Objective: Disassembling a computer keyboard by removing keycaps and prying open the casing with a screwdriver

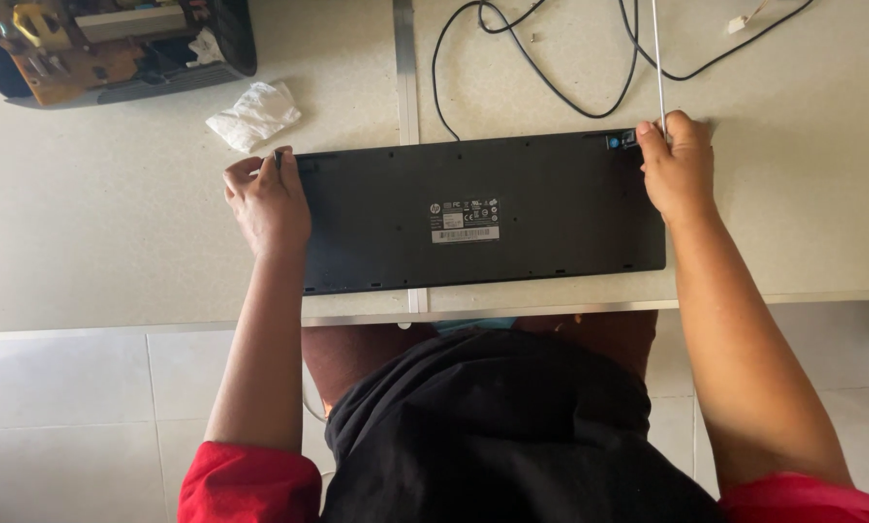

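A black keyboard (483,213) lies face down on a pale speckled table (115,232), with a white label at the middle of its underside. My left hand (268,201) rests on the keyboard's left end, fingers curled over its far corner. My right hand (679,167) grips a thin white rod-like tool (658,63) that stands up from the keyboard's far right corner, next to a small blue part (613,141). The tool's tip is hidden by my fingers. The keyboard's black cable (512,48) loops away across the table.
A crumpled white tissue (254,114) lies beyond my left hand. An opened black device with exposed yellow circuit parts (105,44) sits at the far left corner. A metal seam strip (405,68) divides the table. The table's near edge runs above my lap, with white tiles below.
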